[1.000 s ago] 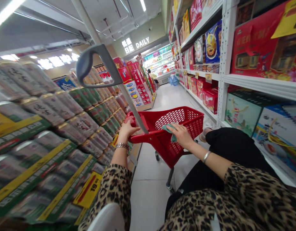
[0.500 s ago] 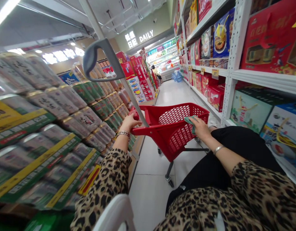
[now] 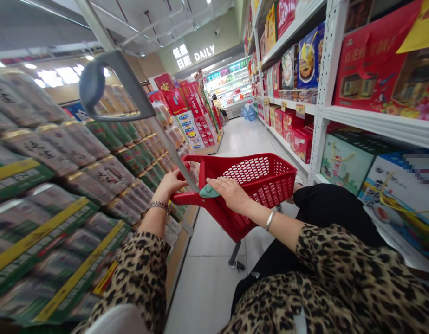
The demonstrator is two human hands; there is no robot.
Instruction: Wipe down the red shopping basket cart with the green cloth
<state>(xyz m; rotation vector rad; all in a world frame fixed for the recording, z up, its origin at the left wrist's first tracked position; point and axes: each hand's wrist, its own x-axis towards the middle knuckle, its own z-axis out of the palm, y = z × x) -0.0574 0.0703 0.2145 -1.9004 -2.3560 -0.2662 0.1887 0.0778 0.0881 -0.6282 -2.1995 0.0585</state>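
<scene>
At one red cart (image 3: 266, 160), two hands: left (image 3: 171, 182) clenched on rim, right (image 3: 228, 192) flat over one cloth (image 3: 207, 191).

Hemmed in on the left by stacked cans (image 3: 61, 157) close beside the left hand (image 3: 171, 183), and on the right by a white shelf rack (image 3: 321, 93) full of boxes (image 3: 347, 160). Blocked in front by the red basket (image 3: 266, 181) and its slanted grey handle pole (image 3: 131, 82), rising between left hand and right hand (image 3: 228, 192). Open above the basket's hollow, over the floor (image 3: 207, 278) beside its wheels (image 3: 236, 265) and down the aisle beyond
</scene>
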